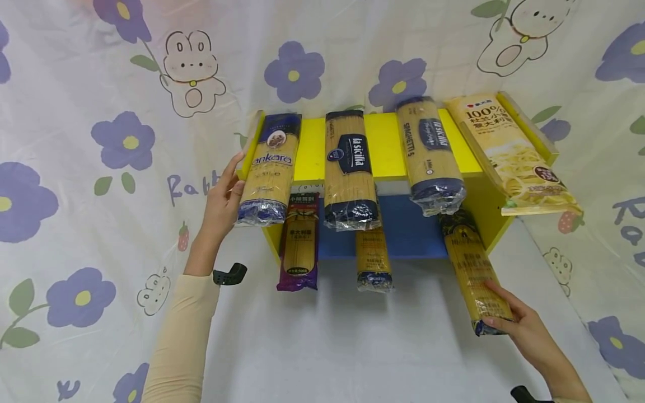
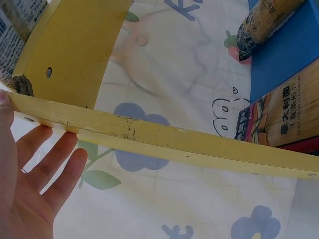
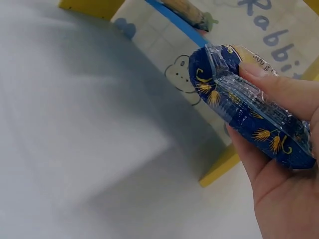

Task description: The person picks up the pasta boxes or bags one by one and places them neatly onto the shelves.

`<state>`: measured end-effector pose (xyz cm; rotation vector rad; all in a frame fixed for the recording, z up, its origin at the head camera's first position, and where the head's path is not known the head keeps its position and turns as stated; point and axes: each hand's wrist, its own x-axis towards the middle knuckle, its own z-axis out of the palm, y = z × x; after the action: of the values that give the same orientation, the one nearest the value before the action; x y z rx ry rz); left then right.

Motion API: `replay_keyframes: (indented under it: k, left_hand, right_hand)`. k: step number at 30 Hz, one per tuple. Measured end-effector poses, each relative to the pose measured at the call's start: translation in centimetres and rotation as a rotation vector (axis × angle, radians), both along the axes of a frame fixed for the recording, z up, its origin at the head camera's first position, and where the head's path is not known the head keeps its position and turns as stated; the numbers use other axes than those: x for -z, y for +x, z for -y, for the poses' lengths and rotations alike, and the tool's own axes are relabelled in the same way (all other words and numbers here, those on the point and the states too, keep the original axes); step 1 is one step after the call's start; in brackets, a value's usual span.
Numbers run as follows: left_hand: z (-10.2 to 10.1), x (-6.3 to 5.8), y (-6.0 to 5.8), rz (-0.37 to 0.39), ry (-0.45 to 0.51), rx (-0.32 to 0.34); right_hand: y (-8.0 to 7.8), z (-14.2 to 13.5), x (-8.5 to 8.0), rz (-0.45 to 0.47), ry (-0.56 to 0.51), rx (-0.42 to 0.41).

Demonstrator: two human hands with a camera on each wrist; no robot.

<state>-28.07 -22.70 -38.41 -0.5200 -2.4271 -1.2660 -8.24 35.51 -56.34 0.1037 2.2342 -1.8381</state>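
My right hand (image 1: 526, 324) grips the lower end of a spaghetti pack (image 1: 473, 268), thumb on one side and fingers on the other. This pack slants out of the lower right of the shelf unit (image 1: 388, 178), its upper end still inside. In the right wrist view, the pack's dark blue wrapped end (image 3: 254, 114) shows yellow wheat ears. My left hand (image 1: 224, 198) rests at the unit's left side, beside an Ankara spaghetti pack (image 1: 272, 168). Up close, its fairly straight fingers (image 2: 65, 149) touch the outer face of the yellow side panel (image 2: 164, 137).
On the yellow upper level lie two La Sicilia spaghetti packs (image 1: 350, 168) and a cream noodle bag (image 1: 514, 151). Below, a purple-ended pasta pack (image 1: 299, 240) and another spaghetti pack (image 1: 374, 257) overhang the blue shelf (image 1: 335, 240). Patterned cloth (image 1: 126, 212) hangs behind.
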Motion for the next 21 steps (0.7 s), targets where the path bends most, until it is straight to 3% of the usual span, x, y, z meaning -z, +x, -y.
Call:
replay_keyframes:
  k: [12, 21]
  left_hand:
    - [-0.1, 0.0, 0.0, 0.010, 0.018, 0.007]
    - [-0.1, 0.1, 0.0, -0.003, 0.002, 0.000]
  right_hand:
    - [-2.3, 0.0, -0.4, -0.012, 0.134, 0.023]
    - [-2.6, 0.1, -0.8, -0.003, 0.198, 0.004]
